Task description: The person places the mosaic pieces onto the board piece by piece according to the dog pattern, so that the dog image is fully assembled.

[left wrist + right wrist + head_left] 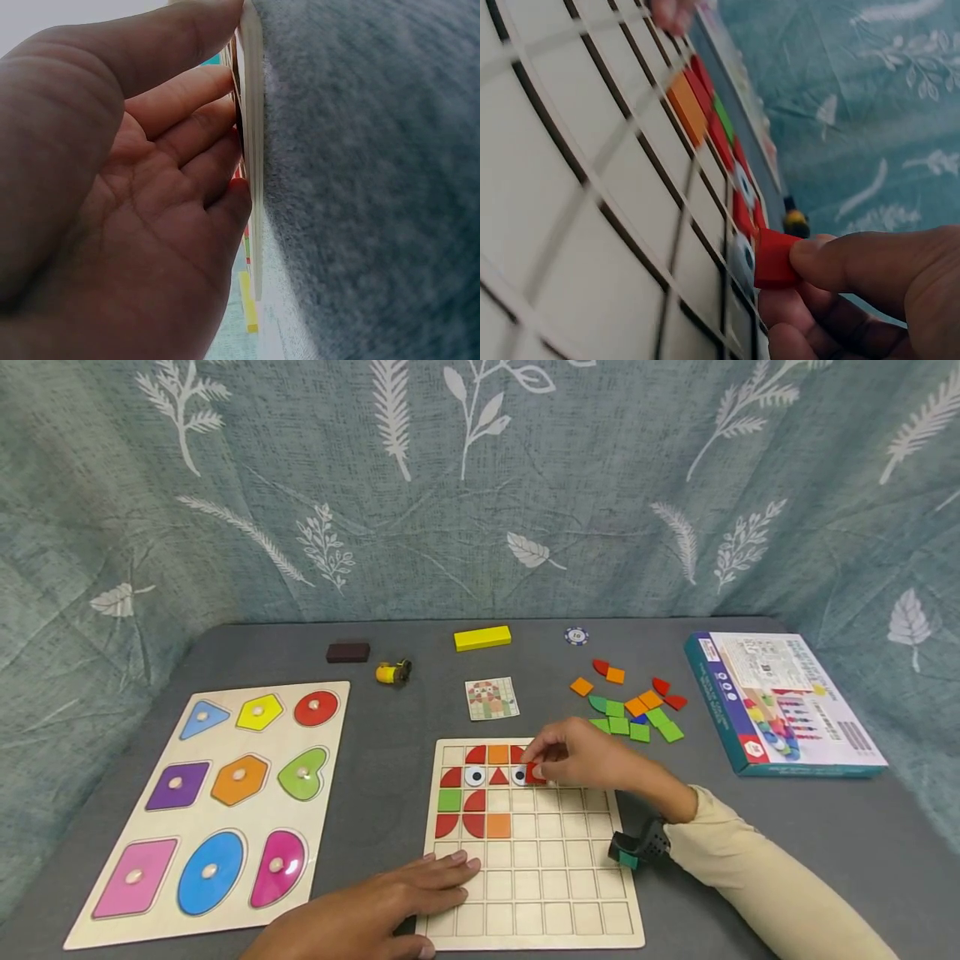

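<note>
A small red flat tile is pinched between thumb and fingers of the right hand; the grip is closed firmly on its edge. The tile is held over the square pale wooden grid board, in the second row from the far edge, just to the right of the round white-and-black eye tile. In the right wrist view a straight side is seen at the eye tile; whether the two touch cannot be told. No long axis is made out, the outline being partly covered by the fingertips; a quarter-round is perhaps likely.

The left hand is laid on the near-left corner of the board, fingers extended, nothing gripped, well apart from the red tile; the right hand is much the nearer.

Edges: the far side is bounded by the board's rim, one row beyond the tile; the left side by the eye tile. Open room is offered by bare cells to the right and toward the near edge. The loose cluster of red, orange and green tiles is spread off the board, beyond its far-right corner.
</note>
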Demonstrator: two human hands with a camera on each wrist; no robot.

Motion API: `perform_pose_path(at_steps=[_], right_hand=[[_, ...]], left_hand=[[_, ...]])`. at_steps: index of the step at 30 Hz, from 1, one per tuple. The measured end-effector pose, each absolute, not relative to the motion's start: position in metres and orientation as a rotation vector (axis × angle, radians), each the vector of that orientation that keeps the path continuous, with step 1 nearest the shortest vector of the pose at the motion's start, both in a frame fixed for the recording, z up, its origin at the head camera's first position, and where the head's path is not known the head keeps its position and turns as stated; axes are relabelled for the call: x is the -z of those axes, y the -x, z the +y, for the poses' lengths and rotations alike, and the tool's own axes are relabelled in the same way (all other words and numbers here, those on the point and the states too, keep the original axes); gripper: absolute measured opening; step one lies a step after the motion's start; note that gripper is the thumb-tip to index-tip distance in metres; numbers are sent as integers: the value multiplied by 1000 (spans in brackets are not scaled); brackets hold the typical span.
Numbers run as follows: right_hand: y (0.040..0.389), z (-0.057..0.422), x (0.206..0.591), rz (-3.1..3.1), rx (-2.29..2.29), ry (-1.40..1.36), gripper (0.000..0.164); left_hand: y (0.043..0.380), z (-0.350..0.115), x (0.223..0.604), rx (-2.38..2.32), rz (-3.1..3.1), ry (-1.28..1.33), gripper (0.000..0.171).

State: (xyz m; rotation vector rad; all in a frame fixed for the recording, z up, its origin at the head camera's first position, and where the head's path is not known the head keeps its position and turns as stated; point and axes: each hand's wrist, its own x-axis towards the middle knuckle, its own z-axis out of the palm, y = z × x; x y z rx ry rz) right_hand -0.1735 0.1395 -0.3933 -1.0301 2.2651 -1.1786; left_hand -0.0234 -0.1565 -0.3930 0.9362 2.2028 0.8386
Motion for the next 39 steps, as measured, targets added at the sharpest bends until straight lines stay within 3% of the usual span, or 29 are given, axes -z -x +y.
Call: perform_pose_path(at_steps=[9, 27, 39], right_hand=[[153, 123, 395, 2232, 1133, 1041, 14], [146, 114, 395, 2458, 954, 1135, 10], [176, 148, 389, 2646, 1042, 799, 12]], left_hand=[[24, -157, 393, -829, 2202, -941, 58], [23, -159, 393, -851, 2193, -912, 58], [22, -156, 393, -841, 2185, -907, 57]])
